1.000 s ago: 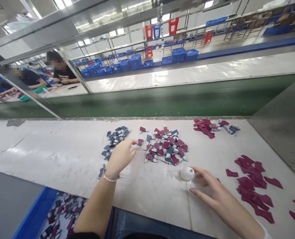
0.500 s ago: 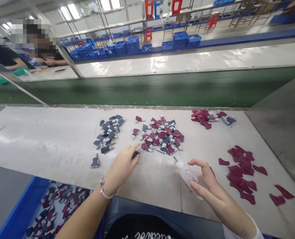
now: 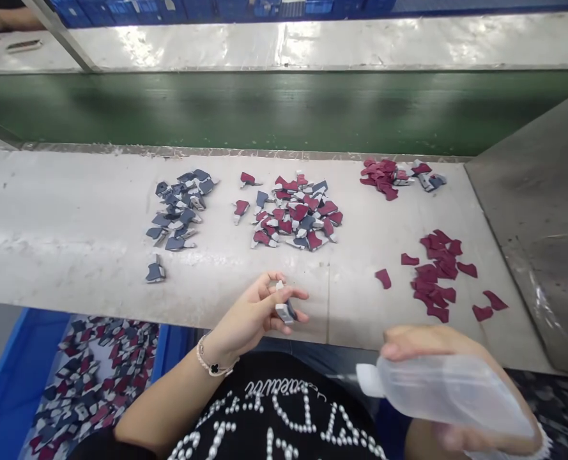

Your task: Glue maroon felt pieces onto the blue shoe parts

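My left hand [image 3: 248, 313] sits at the near edge of the worktop [image 3: 73, 211], its fingers [image 3: 269, 300] closed narrow on a small navy-and-white piece [image 3: 286, 312], which is pinched at the fingertips just above the surface. My right hand [image 3: 422, 338] is wrapped around a clear squeeze bottle [image 3: 449, 396], held low off the worktop's edge with its nozzle pointing left.

Much of the spread is sorted by colour. A navy heap [image 3: 178, 207] lies to the left, with one lone navy piece [image 3: 155, 271] nearer me. Maroon cut pieces [image 3: 439, 271] lie loosely to the right. A good mixed heap of maroon and navy pieces [image 3: 296, 214] remains in the middle, and a smaller maroon cluster [image 3: 384, 177] lies at the far edge. Below the worktop on my left, a blue bin [image 3: 25, 377] is filled with more mixed pieces [image 3: 96, 377]. Beyond the worktop runs a green belt [image 3: 264, 108].
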The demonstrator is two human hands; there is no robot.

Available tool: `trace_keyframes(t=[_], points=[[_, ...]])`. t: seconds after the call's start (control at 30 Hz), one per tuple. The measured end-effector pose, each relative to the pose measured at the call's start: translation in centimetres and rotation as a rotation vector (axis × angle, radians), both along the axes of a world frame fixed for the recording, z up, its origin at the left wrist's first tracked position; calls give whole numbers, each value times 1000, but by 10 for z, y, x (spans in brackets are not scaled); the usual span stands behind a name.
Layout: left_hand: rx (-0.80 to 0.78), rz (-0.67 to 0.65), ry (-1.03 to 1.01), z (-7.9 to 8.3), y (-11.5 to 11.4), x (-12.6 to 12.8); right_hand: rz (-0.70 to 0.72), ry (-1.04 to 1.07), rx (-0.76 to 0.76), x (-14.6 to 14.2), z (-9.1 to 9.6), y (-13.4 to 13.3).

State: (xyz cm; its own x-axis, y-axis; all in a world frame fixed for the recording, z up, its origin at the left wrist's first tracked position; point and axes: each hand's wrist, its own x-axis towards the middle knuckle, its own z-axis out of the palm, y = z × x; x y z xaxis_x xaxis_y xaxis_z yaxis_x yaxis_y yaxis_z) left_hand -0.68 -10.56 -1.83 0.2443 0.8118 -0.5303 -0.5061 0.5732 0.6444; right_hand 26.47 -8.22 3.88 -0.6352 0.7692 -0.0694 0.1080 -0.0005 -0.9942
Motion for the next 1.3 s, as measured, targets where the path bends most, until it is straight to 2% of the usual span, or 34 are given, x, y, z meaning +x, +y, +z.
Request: trace_keyframes(t=[0.1,0.17,0.3,0.4,0.5,0.6,0.7,0.87,1.3], points=[[100,41,190,-1,-1,4,-83,28,-173,-4,-1,-1],[151,-1,273,-3,-2,5,-84,21,-228,-8,-3,-2],[225,-140,322,-1,-8,6,-130,-64,-72,-14,-6,-2],[321,-199,539,3,-11,7,-118,-99,30,-21,-5,-3],[417,-218,710,7,-13,9,-162,-127,80,-34,0,-7],[490,-226,777,10,-14,10,-225,-171,215,-48,9,-8],[543,-214,793,11,-14,10,-253,-202,346,-59,16,-5],[591,-197,729,14,-13,10,-244,-250,437,-69,23,-1],[635,-212,731,19,-16,8,-220,-236,457,-71,22,-4]])
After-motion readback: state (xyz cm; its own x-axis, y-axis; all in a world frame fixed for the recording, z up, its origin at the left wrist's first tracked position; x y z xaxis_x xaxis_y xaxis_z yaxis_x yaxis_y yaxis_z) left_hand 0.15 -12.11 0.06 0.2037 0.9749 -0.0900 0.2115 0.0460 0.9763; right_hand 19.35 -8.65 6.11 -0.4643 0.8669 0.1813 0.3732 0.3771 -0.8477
